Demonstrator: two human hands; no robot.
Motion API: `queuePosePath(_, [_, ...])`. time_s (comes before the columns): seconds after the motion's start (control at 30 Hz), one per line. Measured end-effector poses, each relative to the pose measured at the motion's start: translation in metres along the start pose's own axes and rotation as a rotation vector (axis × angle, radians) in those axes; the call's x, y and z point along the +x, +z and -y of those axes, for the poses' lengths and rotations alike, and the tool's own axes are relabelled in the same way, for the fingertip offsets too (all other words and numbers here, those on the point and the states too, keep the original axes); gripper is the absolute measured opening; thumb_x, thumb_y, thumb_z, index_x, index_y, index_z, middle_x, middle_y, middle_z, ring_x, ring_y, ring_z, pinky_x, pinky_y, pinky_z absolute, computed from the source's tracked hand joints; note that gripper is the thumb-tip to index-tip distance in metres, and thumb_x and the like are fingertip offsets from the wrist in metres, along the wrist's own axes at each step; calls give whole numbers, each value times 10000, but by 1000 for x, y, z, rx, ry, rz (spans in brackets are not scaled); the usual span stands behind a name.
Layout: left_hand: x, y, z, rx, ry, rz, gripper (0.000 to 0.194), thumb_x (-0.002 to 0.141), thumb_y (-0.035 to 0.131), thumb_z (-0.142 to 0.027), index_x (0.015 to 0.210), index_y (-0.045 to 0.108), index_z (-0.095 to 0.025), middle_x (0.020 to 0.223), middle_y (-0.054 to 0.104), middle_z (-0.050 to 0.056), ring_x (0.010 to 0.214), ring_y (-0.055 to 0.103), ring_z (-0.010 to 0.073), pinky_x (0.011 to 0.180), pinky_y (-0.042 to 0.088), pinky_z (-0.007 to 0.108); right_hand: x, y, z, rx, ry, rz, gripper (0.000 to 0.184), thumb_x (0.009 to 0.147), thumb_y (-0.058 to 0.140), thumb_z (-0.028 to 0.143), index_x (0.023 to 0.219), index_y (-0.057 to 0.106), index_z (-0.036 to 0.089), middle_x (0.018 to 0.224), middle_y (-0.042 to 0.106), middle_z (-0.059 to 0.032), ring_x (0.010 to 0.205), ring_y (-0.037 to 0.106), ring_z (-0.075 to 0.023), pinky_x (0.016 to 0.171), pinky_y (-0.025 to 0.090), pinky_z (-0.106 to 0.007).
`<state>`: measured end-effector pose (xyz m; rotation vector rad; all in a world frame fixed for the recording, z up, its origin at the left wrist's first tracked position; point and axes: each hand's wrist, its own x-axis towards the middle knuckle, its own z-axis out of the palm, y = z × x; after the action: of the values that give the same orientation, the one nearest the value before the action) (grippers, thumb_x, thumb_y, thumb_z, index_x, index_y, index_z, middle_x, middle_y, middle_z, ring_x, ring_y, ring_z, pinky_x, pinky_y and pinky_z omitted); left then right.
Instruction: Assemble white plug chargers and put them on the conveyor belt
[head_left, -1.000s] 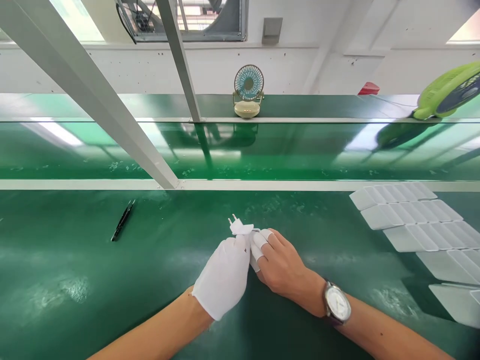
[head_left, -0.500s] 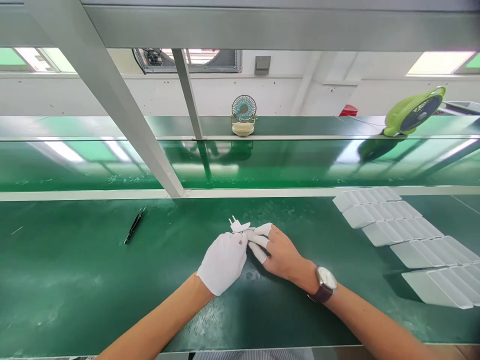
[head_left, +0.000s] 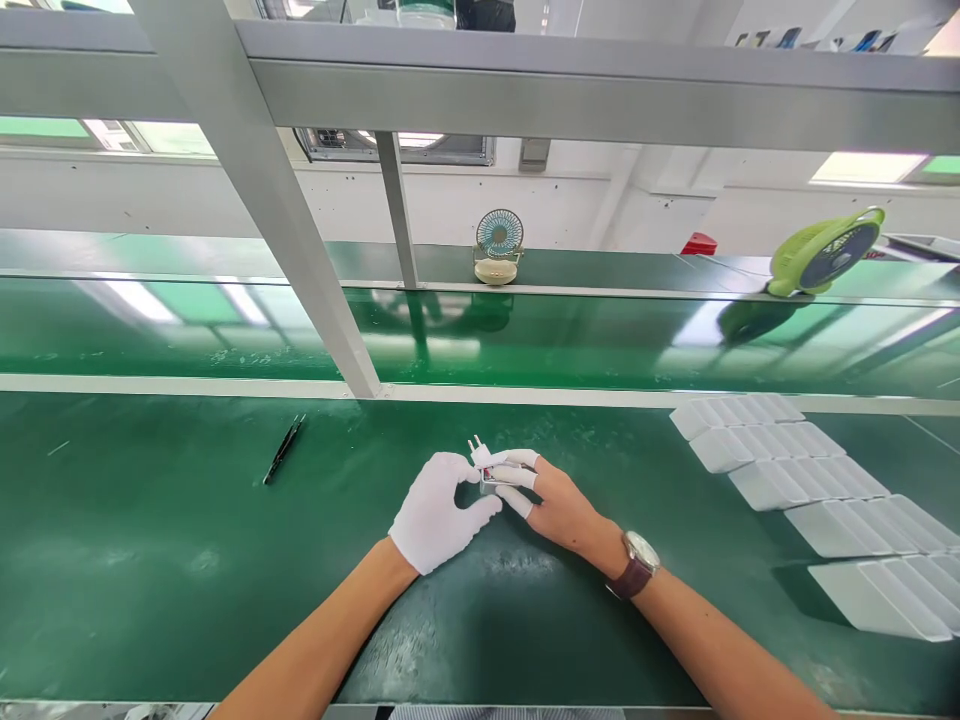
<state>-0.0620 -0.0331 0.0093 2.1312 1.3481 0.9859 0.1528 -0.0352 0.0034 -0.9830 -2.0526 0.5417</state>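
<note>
A small white power adapter (head_left: 480, 455) with two metal prongs points up and away, between my hands. Its housing looks opened at the near side, with a bit of red inside; fingers hide most of it. My right hand (head_left: 553, 500), wearing white finger cots, pinches the adapter from the right. My left hand (head_left: 442, 512), in a white glove, is curved open at its left, thumb and fingers apart. The left fingertips reach the adapter's edge, and the thumb tip lies just below it. Black tweezers (head_left: 285, 450) lie on the green bench to the left.
Rows of white plastic trays (head_left: 832, 492) stand at the right of the green bench top (head_left: 187, 600). A grey metal post (head_left: 300, 240) slants up at the back left. Behind the rail are a small fan (head_left: 499, 240) and a green fan (head_left: 829, 252).
My left hand has loosened from a closed grip, its thumb now spread from the fingers. More of the adapter's housing shows. The camera view has tilted up slightly.
</note>
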Motion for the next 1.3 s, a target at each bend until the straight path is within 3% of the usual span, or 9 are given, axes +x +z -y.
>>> queuePosePath(0.1, [1, 2, -13, -73, -77, 145, 604, 656, 858, -228, 1208, 618, -271, 1177, 621, 45, 1063, 620, 241, 909, 556, 410, 1, 6, 0, 364, 284, -145, 248, 966, 636, 338, 1191, 719, 274, 1221, 715, -75, 1098, 687, -232, 941, 591, -415])
queuePosePath(0.17, [0, 5, -20, -109, -100, 146, 817, 637, 864, -198, 1374, 521, -286, 1322, 559, 84, 1148, 602, 264, 922, 568, 412, 0, 8, 1, 673, 512, -184, 302, 939, 664, 423, 1188, 713, 260, 1143, 748, -73, 985, 717, -240, 820, 614, -393])
queuePosePath(0.23, [-2, 9, -23, -118, -88, 97, 864, 666, 843, -183, 1433, 459, -285, 1372, 528, 109, 1157, 604, 272, 907, 581, 410, -1, 11, 4, 905, 661, -140, 349, 919, 674, 486, 1173, 716, 250, 1070, 764, -64, 895, 724, -239, 747, 605, -378])
queuePosePath(0.3, [-6, 12, -22, -104, -47, 59, 777, 714, 808, -192, 1409, 471, -287, 1342, 549, 104, 1052, 639, 242, 872, 592, 403, -3, 13, 7, 1044, 727, -80, 358, 908, 675, 520, 1118, 731, 236, 1004, 767, -55, 844, 724, -237, 729, 591, -377])
queuePosePath(0.4, [-9, 16, -17, -80, 11, 4, 684, 760, 775, -236, 1377, 481, -266, 1284, 571, 95, 901, 651, 188, 832, 599, 393, -5, 16, 11, 1124, 753, -30, 356, 898, 678, 539, 1046, 741, 222, 954, 763, -48, 834, 721, -241, 740, 580, -380])
queuePosePath(0.53, [-9, 16, -14, -61, 12, -21, 719, 760, 782, -284, 1399, 458, -233, 1286, 568, 112, 936, 661, 199, 837, 600, 394, -5, 16, 13, 1131, 758, -12, 361, 902, 663, 547, 1020, 739, 214, 937, 759, -48, 861, 708, -244, 749, 575, -372])
queuePosePath(0.83, [-6, 10, -24, -79, -124, 12, 707, 730, 808, -302, 1371, 518, -233, 1282, 589, 107, 906, 671, 198, 824, 604, 390, -4, 15, 17, 1119, 752, 47, 383, 918, 628, 575, 989, 746, 217, 843, 753, -36, 772, 700, -229, 724, 575, -372])
queuePosePath(1.1, [-8, 12, -20, -92, -107, 7, 686, 731, 805, -240, 1358, 527, -261, 1233, 595, 77, 868, 652, 174, 813, 603, 373, -4, 12, 20, 1098, 742, 120, 437, 940, 582, 600, 995, 752, 201, 862, 748, -54, 664, 681, -196, 657, 578, -358])
queuePosePath(1.3, [-6, 10, -19, -101, -76, 21, 724, 733, 803, -259, 1386, 491, -269, 1256, 581, 77, 939, 658, 193, 851, 595, 381, -7, 17, 16, 1105, 728, 106, 377, 969, 572, 532, 1078, 739, 211, 954, 764, -69, 794, 722, -230, 714, 595, -373])
